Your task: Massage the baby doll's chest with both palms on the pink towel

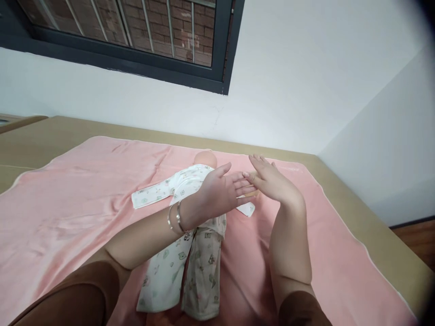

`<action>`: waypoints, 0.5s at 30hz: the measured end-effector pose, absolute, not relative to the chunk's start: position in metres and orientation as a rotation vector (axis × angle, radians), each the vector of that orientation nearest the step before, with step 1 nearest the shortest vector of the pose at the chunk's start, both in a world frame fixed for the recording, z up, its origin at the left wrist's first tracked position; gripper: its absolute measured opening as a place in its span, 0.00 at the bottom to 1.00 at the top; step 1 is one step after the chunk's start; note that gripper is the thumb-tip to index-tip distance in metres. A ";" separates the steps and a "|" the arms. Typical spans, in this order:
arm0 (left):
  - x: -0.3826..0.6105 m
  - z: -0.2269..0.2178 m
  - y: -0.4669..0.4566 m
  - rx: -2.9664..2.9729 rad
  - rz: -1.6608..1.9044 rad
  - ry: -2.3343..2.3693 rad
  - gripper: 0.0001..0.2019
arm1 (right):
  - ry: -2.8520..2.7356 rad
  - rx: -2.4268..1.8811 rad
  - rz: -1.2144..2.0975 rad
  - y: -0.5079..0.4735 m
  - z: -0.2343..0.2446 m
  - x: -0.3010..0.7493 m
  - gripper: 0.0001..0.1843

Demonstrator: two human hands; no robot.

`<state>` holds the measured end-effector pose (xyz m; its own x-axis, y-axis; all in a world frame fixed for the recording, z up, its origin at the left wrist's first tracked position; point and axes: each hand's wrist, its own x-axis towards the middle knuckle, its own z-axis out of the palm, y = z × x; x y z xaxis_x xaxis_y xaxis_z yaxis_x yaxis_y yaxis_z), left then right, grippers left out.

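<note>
My left hand is held palm up with the fingers stretched out, in the air above a baby doll. My right hand is bent at the wrist beside it, fingers extended, its thumb close to or touching the left fingertips. Neither hand holds anything. Below lies the doll in a white printed top and matching trousers, with its bald head at the far end. One sleeve reaches out to the left; the other shows partly under my hands. My left forearm hides much of the doll's torso.
A pink blanket with a pale edge lies under the doll on a tan surface. Behind stands a white wall with a dark-framed, barred window above. Another wall closes in on the right.
</note>
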<state>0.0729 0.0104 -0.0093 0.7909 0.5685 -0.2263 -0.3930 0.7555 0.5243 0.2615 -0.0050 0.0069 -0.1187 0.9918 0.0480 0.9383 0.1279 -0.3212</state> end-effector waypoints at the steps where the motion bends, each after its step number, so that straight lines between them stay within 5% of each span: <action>1: 0.061 -0.004 0.002 0.499 0.539 0.312 0.32 | -2.190 -1.810 0.254 -0.014 0.010 0.250 0.42; 4: 0.027 0.007 -0.022 0.529 0.578 0.105 0.33 | -2.263 -1.582 0.027 -0.040 0.013 0.211 0.39; 10: -0.016 0.018 -0.047 0.617 0.637 0.046 0.37 | -2.330 -1.114 -0.611 -0.083 -0.011 0.142 0.53; 15: -0.019 0.010 -0.052 0.712 0.738 0.127 0.36 | -2.334 -0.900 -0.747 -0.119 -0.053 0.107 0.37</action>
<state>-0.0189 -0.0522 0.0100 0.7436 0.6548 0.1351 -0.5724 0.5190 0.6348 0.1069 -0.1192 -0.0531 -0.6409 0.4289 0.6366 0.7188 0.6262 0.3018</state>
